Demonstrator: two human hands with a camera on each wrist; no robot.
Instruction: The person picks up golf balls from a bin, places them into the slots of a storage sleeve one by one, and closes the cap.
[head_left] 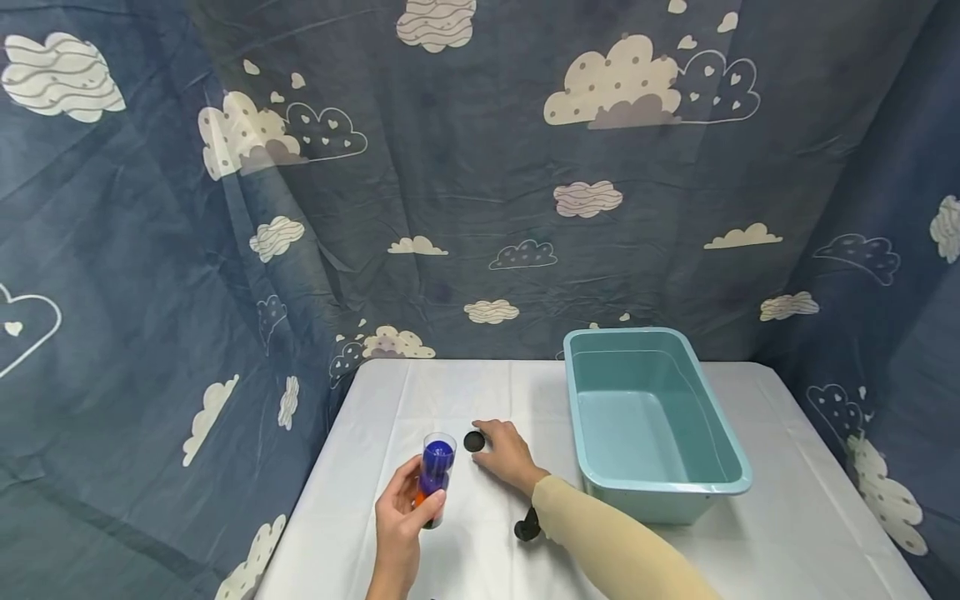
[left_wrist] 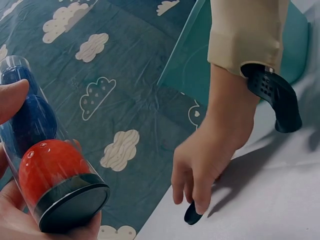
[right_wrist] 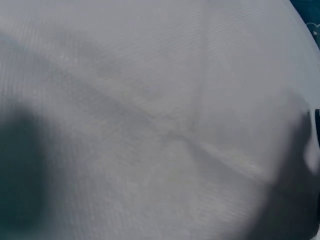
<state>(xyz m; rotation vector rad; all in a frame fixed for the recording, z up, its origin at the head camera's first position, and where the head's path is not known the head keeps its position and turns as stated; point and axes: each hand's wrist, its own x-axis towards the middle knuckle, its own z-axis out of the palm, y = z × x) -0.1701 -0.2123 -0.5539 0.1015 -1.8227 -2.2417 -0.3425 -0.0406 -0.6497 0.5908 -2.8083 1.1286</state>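
Note:
A clear tube with a black end cap stands tilted in my left hand, thumb and fingers wrapped round it. Inside are blue balls and an orange-red ball next to the cap. The tube's other end is uncapped. My right hand is just right of the tube, over the table. Its thumb and fingertips pinch a round black lid by the edge, also seen in the left wrist view as a thin dark disc. The right wrist view misses both lid and hand.
A teal plastic bin stands on the right side of the white-covered table, beside my right forearm. A black wrist-worn device sticks out below the right sleeve. Dark cloud-patterned cloth hangs behind and at both sides.

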